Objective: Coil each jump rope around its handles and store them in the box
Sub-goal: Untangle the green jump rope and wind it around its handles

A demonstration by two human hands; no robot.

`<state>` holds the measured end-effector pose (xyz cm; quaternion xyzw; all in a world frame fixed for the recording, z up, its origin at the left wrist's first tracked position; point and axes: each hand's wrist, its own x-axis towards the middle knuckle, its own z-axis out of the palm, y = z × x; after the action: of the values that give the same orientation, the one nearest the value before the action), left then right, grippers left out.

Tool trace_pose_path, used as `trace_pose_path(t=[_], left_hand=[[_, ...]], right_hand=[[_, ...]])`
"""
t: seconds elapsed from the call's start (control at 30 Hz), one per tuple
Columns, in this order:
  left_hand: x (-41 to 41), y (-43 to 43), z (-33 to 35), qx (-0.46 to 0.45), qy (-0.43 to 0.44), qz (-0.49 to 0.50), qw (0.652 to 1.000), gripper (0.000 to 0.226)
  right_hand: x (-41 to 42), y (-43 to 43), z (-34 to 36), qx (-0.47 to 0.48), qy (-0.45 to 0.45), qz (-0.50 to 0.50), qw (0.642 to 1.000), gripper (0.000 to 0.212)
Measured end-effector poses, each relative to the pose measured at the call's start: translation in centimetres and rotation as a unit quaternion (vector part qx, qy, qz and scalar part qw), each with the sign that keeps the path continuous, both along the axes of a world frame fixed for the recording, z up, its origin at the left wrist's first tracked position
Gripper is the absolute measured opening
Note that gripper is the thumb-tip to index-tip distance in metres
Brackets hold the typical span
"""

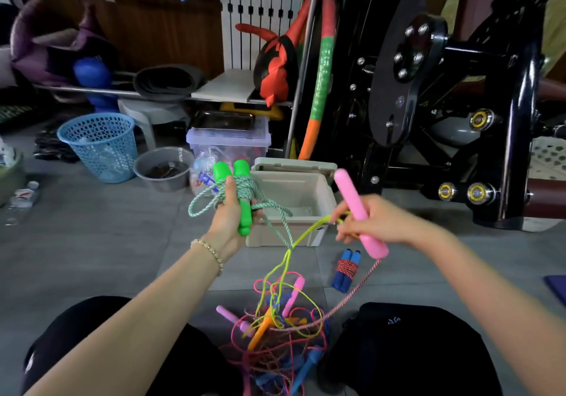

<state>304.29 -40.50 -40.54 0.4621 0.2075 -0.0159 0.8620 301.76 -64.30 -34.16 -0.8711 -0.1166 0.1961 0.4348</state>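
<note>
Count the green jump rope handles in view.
2. The green handles sit side by side in the left hand, rope wound around them: one left, one right. The tangled pile on the floor may hide more.

Green handles (237,193), teal-white speckled rope (245,186), pink handle (358,212), beige box (288,236), blue basket (99,146).
</note>
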Motion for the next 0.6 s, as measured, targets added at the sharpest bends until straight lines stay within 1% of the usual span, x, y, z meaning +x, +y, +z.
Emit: trace_pose_path(t=[0.03, 0.07, 0.1, 0.13, 0.17, 0.2, 0.23, 0.27, 0.3, 0.37, 0.4, 0.5, 0.53, 0.57, 0.6], left_hand=[[0.1, -0.1, 0.5, 0.002, -0.006, -0.008, 1.0, 0.043], [0.1, -0.2, 0.8, 0.006, -0.011, -0.021, 1.0, 0.044], [0.0, -0.4, 1.0, 0.014, -0.014, -0.036, 0.999, 0.044], [-0.1, -0.7, 1.2, 0.024, -0.015, -0.053, 0.998, 0.044], [-0.2, -0.9, 1.2, 0.035, -0.015, -0.069, 0.997, 0.044], [-0.4, -1.2, 1.2, 0.044, -0.014, -0.082, 0.996, 0.045], [-0.5, -1.4, 1.3, 0.047, -0.014, -0.09, 0.995, 0.046], [-0.7, -1.6, 1.4, 0.045, -0.015, -0.095, 0.994, 0.047], [-0.8, -1.7, 1.6, 0.041, -0.019, -0.099, 0.994, 0.046], [-0.9, -1.8, 1.9, 0.041, -0.029, -0.116, 0.992, 0.045], [-0.9, -1.7, 2.0, 0.042, -0.033, -0.123, 0.991, 0.045], [-0.7, -1.5, 2.5, 0.038, -0.04, -0.129, 0.99, 0.045], [-0.7, -1.3, 2.7, 0.045, -0.043, -0.13, 0.99, 0.045], [-0.5, -1.0, 2.7, 0.061, -0.044, -0.128, 0.989, 0.045], [-0.3, -0.7, 2.7, 0.08, -0.044, -0.126, 0.988, 0.045]], right_hand=[[0.3, -0.4, -1.4, -0.059, 0.006, 0.009, 0.998, 0.025], [0.5, -0.7, -2.6, -0.127, 0.005, 0.023, 0.992, 0.037], [0.6, -0.8, -3.7, -0.177, 0.001, 0.035, 0.984, 0.053], [0.6, -0.5, -4.3, -0.191, -0.003, 0.035, 0.981, 0.069], [0.5, 0.2, -4.6, -0.163, -0.003, 0.023, 0.986, 0.08], [0.3, 1.0, -4.6, -0.109, 0.002, 0.008, 0.994, 0.089], [0.2, 1.8, -4.6, -0.047, 0.004, -0.002, 0.999, 0.095], [0.1, 2.6, -4.6, 0.004, -0.001, -0.005, 1.0, 0.096], [0.1, 3.3, -4.7, 0.035, -0.005, -0.002, 0.999, 0.09], [0.1, 4.5, -4.9, 0.075, -0.012, 0.014, 0.997, 0.069], [0.1, 5.1, -5.0, 0.085, -0.015, 0.021, 0.996, 0.056], [-0.1, 5.8, -5.7, 0.069, -0.01, 0.041, 0.997, 0.019], [-0.2, 5.9, -5.6, 0.075, 0.009, 0.044, 0.996, 0.014], [-0.3, 5.7, -5.6, 0.099, 0.025, 0.04, 0.994, 0.017], [-0.2, 5.6, -5.4, 0.145, 0.04, 0.02, 0.988, 0.021]])
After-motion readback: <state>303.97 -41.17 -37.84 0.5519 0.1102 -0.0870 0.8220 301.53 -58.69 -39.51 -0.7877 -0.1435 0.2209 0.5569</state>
